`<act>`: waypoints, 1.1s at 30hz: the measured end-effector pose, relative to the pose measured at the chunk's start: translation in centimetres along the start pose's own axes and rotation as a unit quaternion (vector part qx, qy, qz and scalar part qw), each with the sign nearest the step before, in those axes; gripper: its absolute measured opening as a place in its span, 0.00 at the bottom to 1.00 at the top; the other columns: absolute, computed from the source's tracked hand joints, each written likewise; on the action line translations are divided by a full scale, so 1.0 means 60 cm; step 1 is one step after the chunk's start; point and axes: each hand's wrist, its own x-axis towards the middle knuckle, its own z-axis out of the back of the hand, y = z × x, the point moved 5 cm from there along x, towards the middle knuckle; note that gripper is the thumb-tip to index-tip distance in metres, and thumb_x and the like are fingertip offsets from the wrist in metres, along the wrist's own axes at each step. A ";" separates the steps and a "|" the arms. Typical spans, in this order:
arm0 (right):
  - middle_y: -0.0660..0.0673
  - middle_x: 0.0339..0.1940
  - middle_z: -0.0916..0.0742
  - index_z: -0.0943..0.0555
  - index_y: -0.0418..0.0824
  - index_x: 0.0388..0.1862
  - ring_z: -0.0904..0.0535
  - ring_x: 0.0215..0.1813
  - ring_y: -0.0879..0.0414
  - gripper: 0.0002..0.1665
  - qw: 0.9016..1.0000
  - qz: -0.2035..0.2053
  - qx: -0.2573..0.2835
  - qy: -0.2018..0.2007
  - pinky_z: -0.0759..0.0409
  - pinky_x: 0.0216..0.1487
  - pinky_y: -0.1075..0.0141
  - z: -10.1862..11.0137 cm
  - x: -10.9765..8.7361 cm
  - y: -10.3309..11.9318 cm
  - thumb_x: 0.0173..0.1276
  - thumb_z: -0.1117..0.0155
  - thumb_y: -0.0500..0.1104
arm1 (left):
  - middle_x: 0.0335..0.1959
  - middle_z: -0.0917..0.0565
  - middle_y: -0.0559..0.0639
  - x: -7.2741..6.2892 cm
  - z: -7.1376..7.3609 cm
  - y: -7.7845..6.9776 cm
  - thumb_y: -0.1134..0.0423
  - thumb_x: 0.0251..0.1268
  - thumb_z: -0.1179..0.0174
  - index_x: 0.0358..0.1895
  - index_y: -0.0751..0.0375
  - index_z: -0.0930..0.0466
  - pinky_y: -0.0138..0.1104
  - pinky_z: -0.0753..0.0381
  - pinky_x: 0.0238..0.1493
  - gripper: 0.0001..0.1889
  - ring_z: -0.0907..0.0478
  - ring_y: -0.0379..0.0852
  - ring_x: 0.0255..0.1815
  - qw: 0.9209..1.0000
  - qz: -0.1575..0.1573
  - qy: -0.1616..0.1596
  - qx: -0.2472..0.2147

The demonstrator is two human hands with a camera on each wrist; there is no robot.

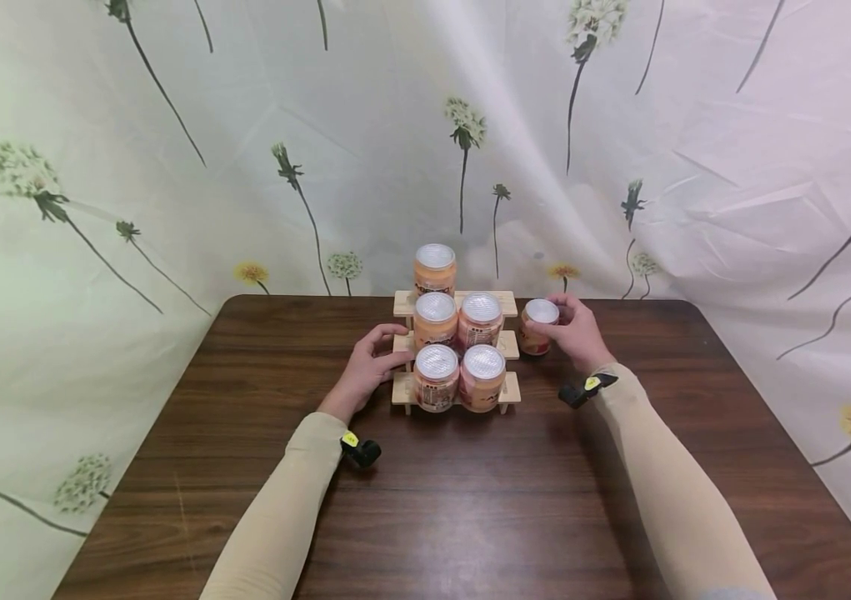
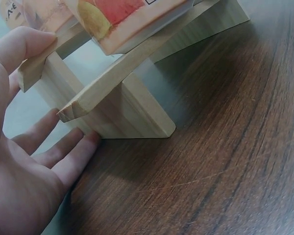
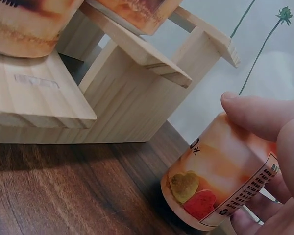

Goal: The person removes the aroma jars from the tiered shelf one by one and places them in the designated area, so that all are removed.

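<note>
A small three-tier wooden stand [image 1: 511,387] holds several orange jars with clear ridged lids. Two jars sit on the front tier, among them a front right jar [image 1: 482,379]; two more stand on the middle tier, and one jar [image 1: 435,268] is at the left of the top tier. My left hand [image 1: 367,367] touches the stand's left side, its fingers spread along the wooden end in the left wrist view. Right of the stand, my right hand [image 1: 578,333] grips another jar [image 3: 210,171] between thumb and fingers, close over the table.
The stand rests on a dark wood-grain table [image 1: 470,517] near its back edge. Behind hangs a pale curtain [image 1: 395,150] printed with dandelions. Each wrist wears a black camera on a strap. The top tier [image 1: 488,302] shows bare wood at its right.
</note>
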 end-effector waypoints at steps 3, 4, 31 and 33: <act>0.32 0.69 0.22 0.32 0.34 0.69 0.27 0.67 0.41 0.41 1.000 -0.002 -0.003 0.003 0.30 0.70 0.47 -0.001 -0.002 -0.003 0.65 0.19 0.45 | 0.68 0.29 0.59 0.000 0.000 0.001 0.64 0.70 0.30 0.67 0.58 0.25 0.37 0.14 0.48 0.25 0.20 0.49 0.57 1.000 0.000 0.000 -0.001; 0.31 0.69 0.22 0.32 0.34 0.69 0.27 0.67 0.41 0.41 1.000 -0.003 -0.003 0.002 0.30 0.70 0.48 -0.002 -0.003 -0.004 0.65 0.20 0.45 | 0.68 0.29 0.59 0.000 0.000 0.001 0.64 0.70 0.30 0.67 0.58 0.25 0.37 0.14 0.48 0.25 0.20 0.49 0.57 1.000 0.000 0.000 -0.002; 0.31 0.78 0.29 0.39 0.35 0.80 0.34 0.78 0.37 0.45 1.000 -0.012 0.005 0.021 0.34 0.76 0.45 0.009 -0.013 0.041 0.72 0.26 0.44 | 0.64 0.25 0.58 0.001 -0.002 0.002 0.66 0.70 0.31 0.66 0.57 0.25 0.34 0.15 0.42 0.24 0.18 0.45 0.52 1.000 -0.006 -0.003 -0.015; 0.31 0.79 0.30 0.39 0.35 0.81 0.37 0.80 0.36 0.45 1.000 0.000 -0.001 0.020 0.39 0.79 0.42 0.011 -0.025 0.067 0.73 0.28 0.44 | 0.64 0.25 0.58 0.000 -0.002 0.001 0.66 0.70 0.31 0.67 0.57 0.25 0.34 0.16 0.42 0.24 0.18 0.45 0.52 1.000 -0.006 -0.003 -0.011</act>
